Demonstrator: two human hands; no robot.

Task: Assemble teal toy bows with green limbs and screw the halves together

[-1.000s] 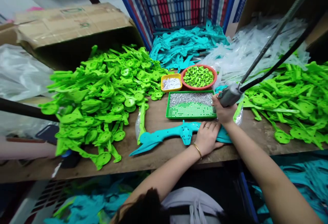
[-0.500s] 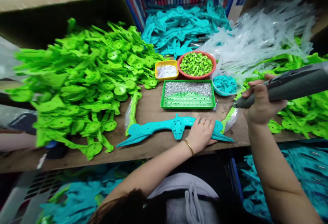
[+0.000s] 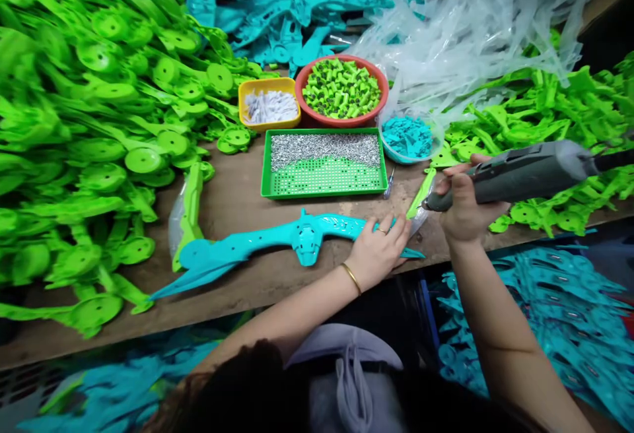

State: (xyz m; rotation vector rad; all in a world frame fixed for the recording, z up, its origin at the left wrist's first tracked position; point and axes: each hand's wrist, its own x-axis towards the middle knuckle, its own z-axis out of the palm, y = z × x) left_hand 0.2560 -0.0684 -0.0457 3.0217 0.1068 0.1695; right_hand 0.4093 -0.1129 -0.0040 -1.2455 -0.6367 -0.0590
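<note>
A teal plastic bow-shaped piece lies across the table, its raised middle block facing up. Green plastic arms with clear film-like parts join it: the left arm and the right arm. My left hand grips the bow's right end, fingers over the top and thumb at the near edge, covering that part. In my right hand is a dark grey electric screwdriver, held nearly level. Its tip points left, close beside the right green arm; whether it touches anything I cannot tell.
Behind the bow stands a green tray of small metal screws. Around it are a yellow tub, a red bowl of green pieces and a clear bowl of teal bits. Heaped green parts flank the left.
The view has shifted closer and to the right, so things appear larger and further left. My left hand stays on the bow's right end, and the screwdriver stays in my right hand.
</note>
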